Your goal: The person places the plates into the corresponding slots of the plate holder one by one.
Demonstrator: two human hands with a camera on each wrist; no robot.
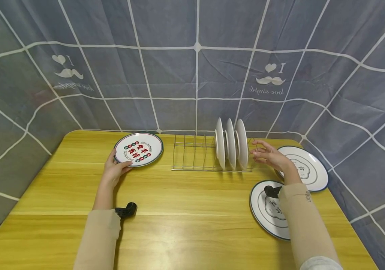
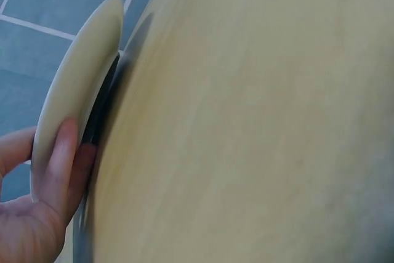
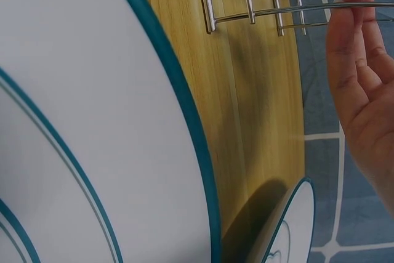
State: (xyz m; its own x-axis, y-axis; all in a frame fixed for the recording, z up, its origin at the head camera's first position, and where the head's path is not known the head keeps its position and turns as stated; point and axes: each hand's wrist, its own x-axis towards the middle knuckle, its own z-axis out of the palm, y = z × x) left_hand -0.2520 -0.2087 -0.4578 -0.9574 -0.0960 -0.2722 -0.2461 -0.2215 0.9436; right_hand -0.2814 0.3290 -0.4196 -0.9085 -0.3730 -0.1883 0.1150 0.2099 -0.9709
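Observation:
My left hand [image 1: 112, 171] holds a white plate [image 1: 138, 150] with red characters and a dark rim by its left edge. In the left wrist view, fingers lie against the underside of this plate [image 2: 80, 81], which is tilted over the tabletop. A metal wire dish rack [image 1: 195, 170] stands at the back centre, with three white plates [image 1: 242, 144] upright in its right part. At the rack's right end is my right hand [image 1: 273, 156], fingers extended. In the right wrist view its fingertips overlap a rack wire [image 3: 268, 12], and the hand [image 3: 363, 84] holds nothing.
Two more white plates with blue-green rims lie on the right of the wooden table [image 1: 179, 210]: one at the back [image 1: 315, 168], one nearer [image 1: 261, 210], partly hidden under my right forearm. A grey checked curtain [image 1: 165, 75] hangs behind the table and along its sides.

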